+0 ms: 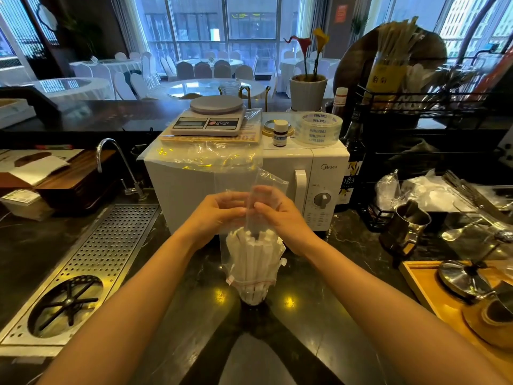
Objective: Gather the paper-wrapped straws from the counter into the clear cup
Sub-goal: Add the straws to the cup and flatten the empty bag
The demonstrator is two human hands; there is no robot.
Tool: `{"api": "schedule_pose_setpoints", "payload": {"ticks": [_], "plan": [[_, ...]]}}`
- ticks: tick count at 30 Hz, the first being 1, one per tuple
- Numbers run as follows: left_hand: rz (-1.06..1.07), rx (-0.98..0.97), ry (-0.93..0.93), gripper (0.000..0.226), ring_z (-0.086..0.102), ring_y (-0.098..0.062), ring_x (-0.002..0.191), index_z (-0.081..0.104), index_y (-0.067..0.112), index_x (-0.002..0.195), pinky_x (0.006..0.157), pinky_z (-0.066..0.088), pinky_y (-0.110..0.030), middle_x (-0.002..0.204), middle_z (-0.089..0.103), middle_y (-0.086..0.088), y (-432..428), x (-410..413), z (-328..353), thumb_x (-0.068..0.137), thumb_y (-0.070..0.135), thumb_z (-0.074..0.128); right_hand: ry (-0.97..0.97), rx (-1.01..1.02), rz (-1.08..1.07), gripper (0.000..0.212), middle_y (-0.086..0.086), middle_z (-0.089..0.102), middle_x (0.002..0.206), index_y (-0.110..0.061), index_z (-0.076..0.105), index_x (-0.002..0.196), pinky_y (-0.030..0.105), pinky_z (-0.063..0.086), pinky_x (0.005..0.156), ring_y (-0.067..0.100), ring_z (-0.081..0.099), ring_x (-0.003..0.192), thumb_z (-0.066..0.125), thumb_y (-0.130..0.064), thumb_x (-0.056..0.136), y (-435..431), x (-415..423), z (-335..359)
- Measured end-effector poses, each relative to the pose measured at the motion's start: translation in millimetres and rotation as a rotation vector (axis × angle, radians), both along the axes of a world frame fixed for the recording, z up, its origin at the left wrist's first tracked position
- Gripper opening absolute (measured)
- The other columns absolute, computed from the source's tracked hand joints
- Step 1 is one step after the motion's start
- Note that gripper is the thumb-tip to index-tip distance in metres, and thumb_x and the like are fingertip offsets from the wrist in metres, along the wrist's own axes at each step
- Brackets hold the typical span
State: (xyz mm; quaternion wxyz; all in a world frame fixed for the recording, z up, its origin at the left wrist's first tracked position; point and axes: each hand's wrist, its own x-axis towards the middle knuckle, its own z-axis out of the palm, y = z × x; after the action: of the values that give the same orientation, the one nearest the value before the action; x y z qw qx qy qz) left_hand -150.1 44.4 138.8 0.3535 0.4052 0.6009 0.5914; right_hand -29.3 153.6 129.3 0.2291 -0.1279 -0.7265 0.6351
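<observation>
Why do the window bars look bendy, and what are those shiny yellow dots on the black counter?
Head view: the wide-angle lens bows straight lines near the edges, so the window bars curve. The yellow dots are glare from lights on the glossy counter, either side of the cup. The fingertips and the clear bag look smeared, and the rack at right is dim against bright windows.

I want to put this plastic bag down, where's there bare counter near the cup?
Bare dark counter lies between the perforated drain tray and the cup of straws, and between the cup and the wooden tray. The right side, by the metal pitcher, is crowded.
</observation>
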Motion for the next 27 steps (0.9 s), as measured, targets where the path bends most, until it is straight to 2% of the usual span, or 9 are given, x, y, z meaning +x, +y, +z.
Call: {"api": "schedule_pose_setpoints", "payload": {"ticks": [3,6,8,12,16,19,21,24,27], "plan": [[0.044,-0.014,0.032,0.023,0.071,-0.005,0.076,0.068,0.023,0.095,0.061,0.055,-0.014,0.076,0.076,0.013,0.4,0.9,0.4,0.085,0.007,0.056,-0.022,-0.005,-0.017,0.028,0.004,0.056,0.117,-0.016,0.050,0.120,0.016,0.047,0.078,0.007,0.056,0.098,0.046,-0.011,0.092,-1.0,0.3,1.2],[0.085,-0.012,0.045,0.021,0.070,-0.005,0.075,0.070,0.022,0.092,0.064,0.056,-0.016,0.075,0.075,0.011,1.0,-0.4,5.1,0.086,0.010,0.054,-0.023,-0.010,-0.033,0.022,0.014,0.057,0.123,-0.021,0.051,0.111,0.031,0.048,0.090,0.023,0.056,0.109,0.046,-0.011,0.092,-0.7,0.3,6.6],[0.103,-0.001,0.068,0.022,0.070,-0.005,0.076,0.070,0.024,0.088,0.069,0.056,-0.020,0.076,0.074,0.012,2.3,-1.0,11.0,0.087,0.010,0.053,-0.005,-0.007,-0.039,0.020,0.015,0.058,0.122,-0.023,0.050,0.109,0.035,0.048,0.093,0.024,0.058,0.107,0.046,-0.011,0.092,1.0,0.4,12.1],[0.124,0.045,0.049,0.020,0.070,-0.004,0.072,0.068,0.021,0.089,0.067,0.058,-0.022,0.070,0.075,0.012,7.2,-2.0,25.4,0.088,0.010,0.052,0.050,-0.061,-0.021,0.027,0.003,0.063,0.103,-0.015,0.044,0.121,0.015,0.055,0.070,0.001,0.066,0.078,0.041,-0.012,0.094,5.9,2.0,23.3],[0.129,0.091,0.005,0.020,0.070,-0.004,0.067,0.066,0.017,0.090,0.058,0.058,-0.018,0.069,0.075,0.008,14.8,-0.2,43.3,0.090,0.009,0.048,0.053,-0.095,-0.068,0.038,0.010,0.062,0.109,-0.011,0.036,0.135,0.016,0.055,0.065,0.008,0.063,0.080,0.031,-0.017,0.098,13.6,4.6,35.8],[0.131,0.119,0.045,0.021,0.069,-0.008,0.071,0.065,0.019,0.091,0.061,0.058,-0.021,0.083,0.070,0.000,22.6,2.6,58.9,0.091,0.010,0.047,0.074,-0.110,-0.133,0.037,0.016,0.060,0.118,-0.010,0.039,0.133,0.019,0.054,0.067,0.010,0.062,0.079,0.029,-0.020,0.099,19.7,7.6,48.2],[0.121,0.138,0.070,0.022,0.070,-0.007,0.071,0.065,0.021,0.090,0.063,0.057,-0.022,0.087,0.069,-0.001,28.1,5.7,69.0,0.092,0.011,0.046,0.098,-0.117,-0.164,0.035,0.011,0.061,0.111,-0.012,0.042,0.130,0.018,0.054,0.064,0.010,0.062,0.078,0.030,-0.022,0.098,23.6,11.8,57.0],[0.115,0.157,0.101,0.023,0.071,-0.007,0.066,0.065,0.023,0.088,0.060,0.058,-0.022,0.085,0.070,-0.001,36.5,14.3,80.8,0.093,0.013,0.044,0.129,-0.116,-0.242,0.021,0.010,0.059,0.103,-0.023,0.052,0.099,0.017,0.054,0.054,0.011,0.061,0.071,0.031,-0.025,0.098,30.5,20.6,68.2],[0.129,0.175,0.129,0.023,0.070,-0.007,0.057,0.063,0.022,0.087,0.052,0.057,-0.020,0.080,0.068,-0.003,47.1,28.6,85.3,0.094,0.013,0.043,0.120,-0.112,-0.386,0.025,0.007,0.060,0.085,-0.008,0.053,0.105,0.018,0.051,0.042,0.006,0.061,0.051,0.035,-0.023,0.097,40.0,31.9,71.9]]}}
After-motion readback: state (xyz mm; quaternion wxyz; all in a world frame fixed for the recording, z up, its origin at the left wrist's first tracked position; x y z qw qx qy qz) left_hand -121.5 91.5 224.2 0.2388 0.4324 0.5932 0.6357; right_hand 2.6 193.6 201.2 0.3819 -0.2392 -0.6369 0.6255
